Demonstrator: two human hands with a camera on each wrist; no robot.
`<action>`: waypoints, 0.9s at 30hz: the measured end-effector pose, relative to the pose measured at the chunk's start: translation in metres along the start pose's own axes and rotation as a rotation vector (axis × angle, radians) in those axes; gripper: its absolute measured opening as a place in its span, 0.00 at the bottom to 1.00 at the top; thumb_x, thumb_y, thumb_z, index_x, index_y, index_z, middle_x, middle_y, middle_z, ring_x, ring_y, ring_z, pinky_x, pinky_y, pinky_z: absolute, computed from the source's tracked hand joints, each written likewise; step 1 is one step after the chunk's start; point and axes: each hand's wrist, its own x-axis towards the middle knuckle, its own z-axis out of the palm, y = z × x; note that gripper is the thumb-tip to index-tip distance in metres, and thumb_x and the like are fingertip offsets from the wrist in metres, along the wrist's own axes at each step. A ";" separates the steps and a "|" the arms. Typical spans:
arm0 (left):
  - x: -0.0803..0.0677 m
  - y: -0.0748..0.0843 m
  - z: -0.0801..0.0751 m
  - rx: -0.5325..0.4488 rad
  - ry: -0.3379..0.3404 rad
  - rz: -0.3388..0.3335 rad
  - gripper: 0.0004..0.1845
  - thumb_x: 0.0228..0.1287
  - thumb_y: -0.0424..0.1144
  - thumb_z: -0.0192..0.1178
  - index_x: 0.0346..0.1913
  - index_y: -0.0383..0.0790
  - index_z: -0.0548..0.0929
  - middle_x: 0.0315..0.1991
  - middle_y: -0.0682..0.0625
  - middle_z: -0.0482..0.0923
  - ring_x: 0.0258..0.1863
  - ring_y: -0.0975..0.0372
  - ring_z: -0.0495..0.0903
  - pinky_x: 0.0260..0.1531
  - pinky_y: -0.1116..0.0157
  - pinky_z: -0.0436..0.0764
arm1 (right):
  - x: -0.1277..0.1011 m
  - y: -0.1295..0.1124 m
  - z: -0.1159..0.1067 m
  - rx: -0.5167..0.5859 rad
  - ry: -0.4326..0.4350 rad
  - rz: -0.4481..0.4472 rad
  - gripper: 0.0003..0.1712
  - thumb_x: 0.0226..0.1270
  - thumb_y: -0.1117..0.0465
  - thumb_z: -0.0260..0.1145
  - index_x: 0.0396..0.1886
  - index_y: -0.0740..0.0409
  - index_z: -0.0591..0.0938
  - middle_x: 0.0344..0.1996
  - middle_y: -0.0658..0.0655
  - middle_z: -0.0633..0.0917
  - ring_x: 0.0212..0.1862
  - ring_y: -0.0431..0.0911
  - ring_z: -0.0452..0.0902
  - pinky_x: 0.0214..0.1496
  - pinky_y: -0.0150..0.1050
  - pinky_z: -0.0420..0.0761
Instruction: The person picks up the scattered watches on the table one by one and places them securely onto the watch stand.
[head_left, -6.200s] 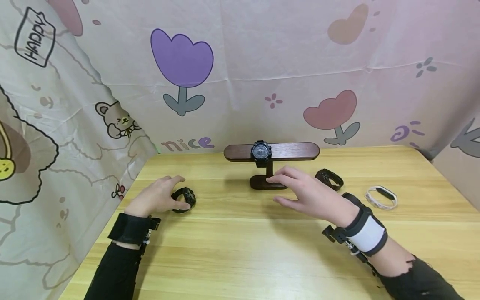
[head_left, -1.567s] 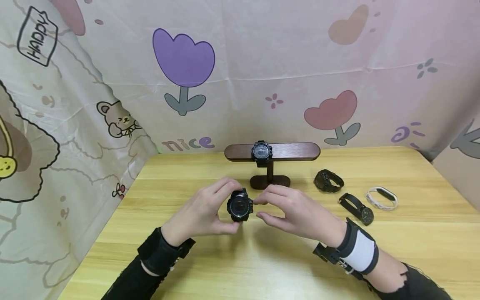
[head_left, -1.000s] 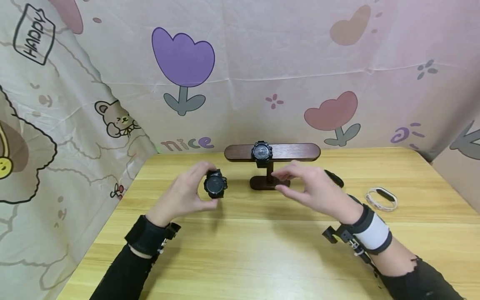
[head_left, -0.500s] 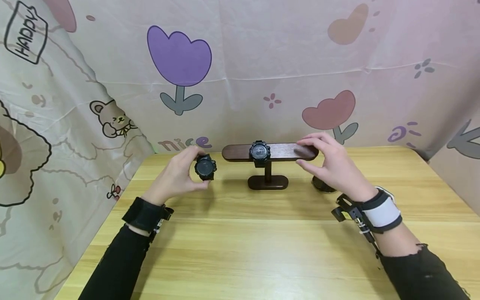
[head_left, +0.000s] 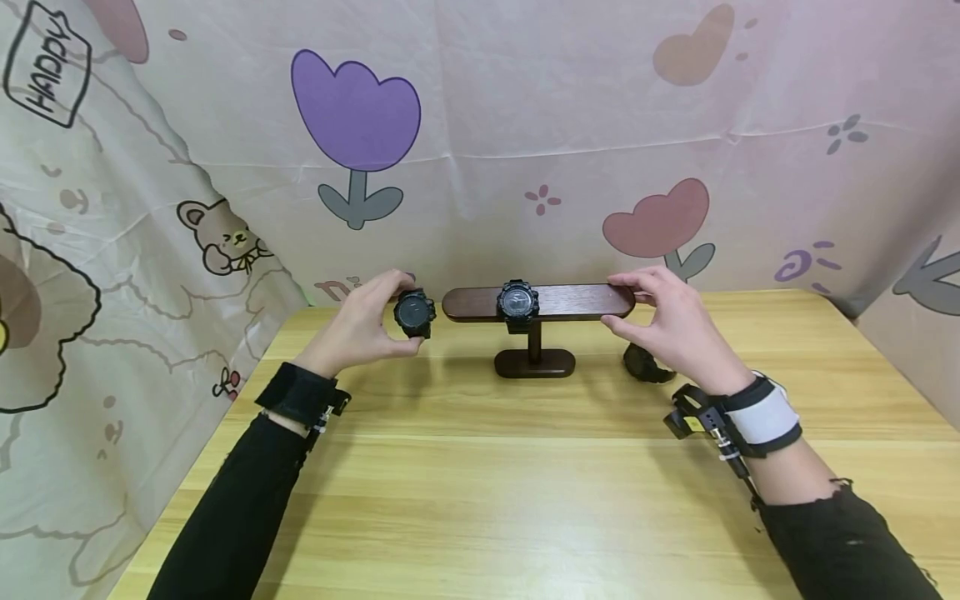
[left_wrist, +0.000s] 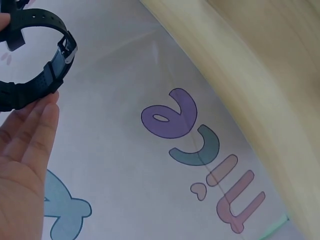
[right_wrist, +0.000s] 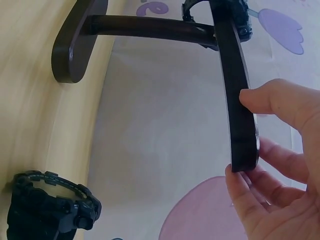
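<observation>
Left hand [head_left: 365,325] grips a black watch [head_left: 414,312] just beside the stand's bar [head_left: 570,302]. Right hand [head_left: 675,325] pinches the bar's opposite end.

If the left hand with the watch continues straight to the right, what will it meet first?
Most likely the left end of the wooden stand bar. The left hand holds the black watch level with that end, just beside it, though depth is uncertain.

Black watch [head_left: 414,312] in hand, dark brown wooden stand [head_left: 536,303], pale yellow wood-grain desk [head_left: 525,483], pink backdrop [head_left: 525,125] printed with purple and pink tulips.
</observation>
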 end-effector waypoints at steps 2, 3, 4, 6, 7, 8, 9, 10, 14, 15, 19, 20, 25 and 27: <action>0.003 0.000 0.002 -0.013 -0.005 0.006 0.37 0.46 0.39 0.83 0.60 0.36 0.77 0.56 0.43 0.81 0.55 0.52 0.82 0.62 0.51 0.86 | 0.000 0.000 0.000 -0.001 0.000 0.006 0.27 0.64 0.64 0.80 0.63 0.63 0.85 0.54 0.62 0.82 0.56 0.56 0.83 0.65 0.57 0.83; 0.005 0.000 0.003 -0.021 -0.008 0.011 0.36 0.46 0.38 0.82 0.60 0.36 0.78 0.56 0.43 0.81 0.55 0.53 0.82 0.62 0.52 0.86 | 0.000 0.000 0.000 -0.002 0.000 0.008 0.27 0.64 0.64 0.80 0.63 0.63 0.85 0.54 0.62 0.82 0.56 0.56 0.83 0.65 0.58 0.83; 0.006 0.000 0.004 -0.029 -0.012 0.011 0.36 0.47 0.38 0.82 0.60 0.37 0.78 0.55 0.44 0.81 0.55 0.53 0.82 0.62 0.52 0.86 | 0.000 0.000 0.000 -0.004 0.000 0.009 0.27 0.64 0.64 0.80 0.63 0.63 0.85 0.54 0.62 0.82 0.56 0.56 0.83 0.65 0.58 0.83; 0.008 0.001 0.006 -0.045 -0.019 0.013 0.35 0.47 0.38 0.82 0.60 0.38 0.78 0.55 0.44 0.81 0.54 0.53 0.82 0.62 0.52 0.85 | 0.000 0.000 0.000 -0.006 0.001 0.011 0.27 0.64 0.64 0.79 0.63 0.62 0.85 0.54 0.62 0.82 0.56 0.56 0.83 0.65 0.58 0.83; 0.009 0.001 0.007 -0.048 -0.022 0.013 0.36 0.47 0.38 0.82 0.60 0.38 0.78 0.55 0.44 0.81 0.54 0.53 0.82 0.62 0.52 0.86 | 0.000 0.000 0.000 -0.007 0.001 0.012 0.27 0.64 0.64 0.79 0.63 0.62 0.85 0.54 0.62 0.82 0.56 0.56 0.83 0.65 0.58 0.83; 0.010 0.001 0.008 -0.054 -0.024 0.014 0.36 0.47 0.38 0.82 0.60 0.38 0.78 0.55 0.44 0.81 0.54 0.53 0.82 0.62 0.52 0.86 | 0.000 0.000 0.000 -0.006 0.001 0.012 0.27 0.64 0.64 0.80 0.63 0.62 0.85 0.54 0.62 0.82 0.56 0.56 0.83 0.64 0.58 0.84; 0.011 0.002 0.009 -0.061 -0.026 0.015 0.35 0.47 0.38 0.82 0.60 0.38 0.78 0.55 0.44 0.81 0.54 0.53 0.82 0.62 0.52 0.86 | 0.000 0.000 0.000 -0.005 0.001 0.011 0.27 0.64 0.64 0.80 0.63 0.62 0.85 0.53 0.62 0.82 0.56 0.56 0.83 0.64 0.58 0.84; 0.012 0.002 0.009 -0.064 -0.027 0.013 0.35 0.47 0.38 0.82 0.60 0.39 0.78 0.55 0.45 0.81 0.54 0.53 0.82 0.62 0.52 0.86 | 0.000 0.000 0.000 -0.004 0.001 0.010 0.27 0.64 0.64 0.80 0.63 0.62 0.85 0.54 0.62 0.82 0.56 0.56 0.83 0.64 0.58 0.84; 0.018 0.004 0.012 -0.075 -0.029 0.025 0.35 0.47 0.38 0.82 0.60 0.38 0.78 0.54 0.45 0.81 0.53 0.54 0.82 0.62 0.52 0.86 | 0.000 0.001 0.001 -0.007 0.005 0.002 0.27 0.64 0.64 0.80 0.63 0.63 0.85 0.54 0.62 0.83 0.56 0.56 0.83 0.64 0.58 0.84; 0.019 0.005 0.012 -0.074 -0.030 0.028 0.35 0.47 0.38 0.82 0.60 0.38 0.78 0.54 0.45 0.81 0.53 0.54 0.82 0.61 0.52 0.86 | 0.000 0.001 0.001 -0.008 0.005 0.000 0.27 0.64 0.64 0.80 0.63 0.63 0.85 0.54 0.62 0.83 0.56 0.56 0.83 0.64 0.58 0.84; 0.025 0.008 0.014 -0.077 -0.038 0.043 0.36 0.48 0.39 0.82 0.60 0.37 0.78 0.54 0.44 0.82 0.54 0.53 0.83 0.62 0.52 0.86 | -0.001 0.001 0.001 -0.006 0.004 -0.003 0.27 0.64 0.64 0.80 0.62 0.64 0.85 0.53 0.63 0.83 0.55 0.57 0.83 0.64 0.58 0.84; 0.027 0.008 0.015 -0.077 -0.041 0.047 0.36 0.48 0.39 0.82 0.61 0.37 0.78 0.54 0.44 0.82 0.54 0.53 0.83 0.62 0.52 0.86 | -0.001 0.001 0.001 -0.005 0.003 0.000 0.27 0.64 0.65 0.80 0.62 0.64 0.85 0.53 0.63 0.83 0.55 0.57 0.83 0.64 0.58 0.84; 0.035 0.012 0.019 -0.080 -0.056 0.071 0.37 0.48 0.40 0.82 0.62 0.37 0.77 0.54 0.44 0.82 0.55 0.53 0.84 0.62 0.53 0.86 | -0.001 -0.001 0.000 -0.006 0.000 0.005 0.27 0.64 0.65 0.79 0.62 0.64 0.85 0.53 0.63 0.83 0.55 0.57 0.82 0.64 0.60 0.84; 0.038 0.013 0.021 -0.082 -0.061 0.077 0.37 0.48 0.40 0.82 0.62 0.37 0.77 0.54 0.44 0.82 0.55 0.52 0.84 0.62 0.53 0.86 | -0.001 -0.001 0.000 -0.007 0.000 0.009 0.27 0.64 0.65 0.79 0.63 0.64 0.85 0.53 0.63 0.83 0.55 0.57 0.82 0.65 0.59 0.84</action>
